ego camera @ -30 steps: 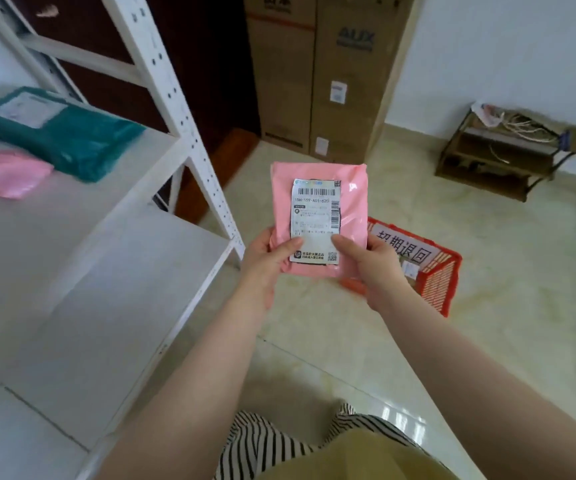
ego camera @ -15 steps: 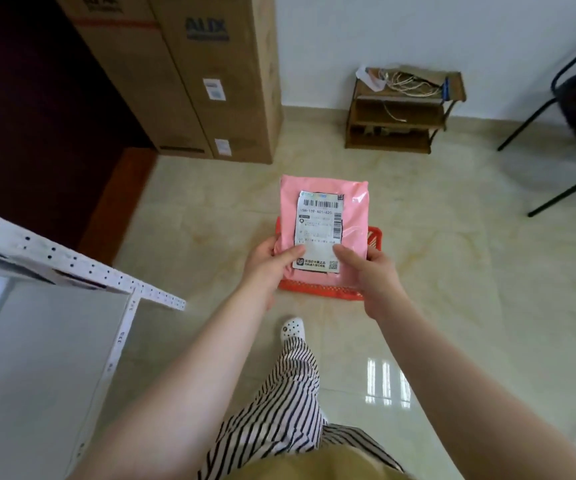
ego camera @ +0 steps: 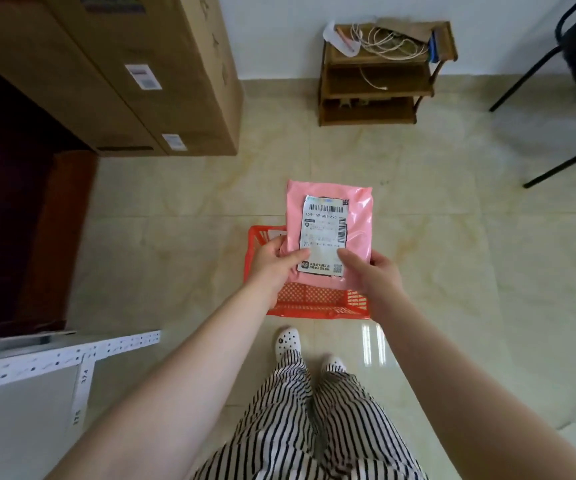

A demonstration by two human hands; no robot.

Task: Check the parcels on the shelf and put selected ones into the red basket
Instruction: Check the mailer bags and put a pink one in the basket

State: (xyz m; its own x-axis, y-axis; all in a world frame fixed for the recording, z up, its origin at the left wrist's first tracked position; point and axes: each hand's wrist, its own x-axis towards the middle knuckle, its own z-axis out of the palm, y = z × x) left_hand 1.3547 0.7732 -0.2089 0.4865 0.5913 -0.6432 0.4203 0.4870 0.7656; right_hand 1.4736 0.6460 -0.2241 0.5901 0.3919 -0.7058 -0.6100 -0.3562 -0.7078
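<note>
Parcel in pink plastic mailer film sits upright between my two hands, label facing me, directly over the red basket on the floor. My left hand pinches its lower left edge with the thumb laid across the label's bottom corner; my right hand pinches the lower right edge the same way, thumb on the front, fingers curled behind. I judge it light and soft: the film is glossy and wrinkles near my grip, so it is likely slippery and floppy rather than stiff. Holding both bottom corners keeps it flat, and it should drop without harm. What is inside I cannot tell, perhaps clothing or something thin.

Compared with half a second ago, the basket lies closer under the parcel and more of its near mesh wall shows below my hands, both my shoes are now in sight, and the white shelf has slid lower into the left corner; my grip on the parcel is unchanged
</note>
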